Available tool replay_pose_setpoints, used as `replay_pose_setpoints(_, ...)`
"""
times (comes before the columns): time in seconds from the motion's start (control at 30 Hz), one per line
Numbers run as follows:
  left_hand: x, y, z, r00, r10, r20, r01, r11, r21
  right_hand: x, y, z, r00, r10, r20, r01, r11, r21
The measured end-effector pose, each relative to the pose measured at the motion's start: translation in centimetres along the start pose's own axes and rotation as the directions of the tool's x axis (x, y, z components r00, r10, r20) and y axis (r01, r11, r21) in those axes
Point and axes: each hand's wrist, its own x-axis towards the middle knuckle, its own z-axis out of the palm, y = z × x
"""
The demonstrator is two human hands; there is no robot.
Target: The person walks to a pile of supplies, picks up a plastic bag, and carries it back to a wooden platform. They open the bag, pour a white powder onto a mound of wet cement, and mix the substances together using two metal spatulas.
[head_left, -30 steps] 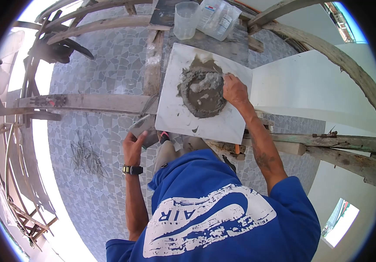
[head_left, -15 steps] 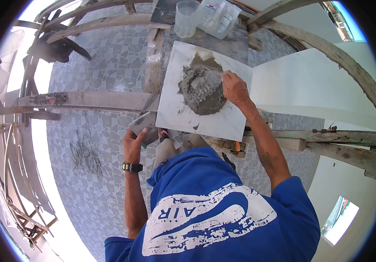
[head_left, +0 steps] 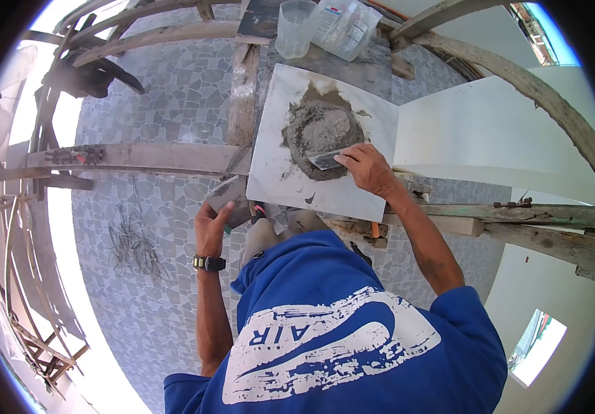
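A mound of wet grey mortar (head_left: 322, 131) lies on a square white marbled tile (head_left: 266, 162). My right hand (head_left: 366, 169) is closed on a flat metal scraper (head_left: 325, 161), whose blade touches the lower part of the mound. To the lower left of the tile, my left hand (head_left: 212, 224) grips a flat grey rectangular piece (head_left: 230, 198) by its lower edge, thumb on its face; the far side of that piece shows no detail. A watch is on the left wrist.
Two clear plastic containers (head_left: 296, 31) (head_left: 344, 29) stand on a dark board (head_left: 373, 69) beyond the tile. Wooden beams (head_left: 152, 159) (head_left: 542, 217) run left and right. Tangled wire (head_left: 134, 245) lies on the stone-patterned floor below. A pale wall is at right.
My right hand has moved down and slightly left, from the mound's right side to its lower edge, and the scraper's blade now shows. My left hand has hardly moved.
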Motion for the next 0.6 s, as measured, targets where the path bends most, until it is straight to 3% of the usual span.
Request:
replay_pose_setpoints(0.2,0.1,0.6,0.6,1.000,-0.012,0.004,0.011,1.000,0.018,0.5,1.8,-1.4,0.961,0.224,-0.160,-0.239,0.968,-0.079)
replay_pose_setpoints(0.33,0.3,0.9,0.9,1.000,0.006,0.021,-0.006,1.000,0.010,0.1,1.3,0.1,0.988,0.116,-0.101,-0.129,0.984,-0.126)
replay_pose_setpoints(0.47,0.0,0.9,0.8,1.000,0.019,-0.015,-0.018,0.998,0.052,-0.9,-0.2,-0.2,0.994,0.084,-0.073,-0.086,0.996,-0.035)
replay_pose_setpoints(0.6,-0.3,0.3,0.5,1.000,0.003,-0.019,-0.002,0.998,0.055,0.4,1.8,-0.9,0.965,0.187,-0.181,-0.207,0.974,-0.095)
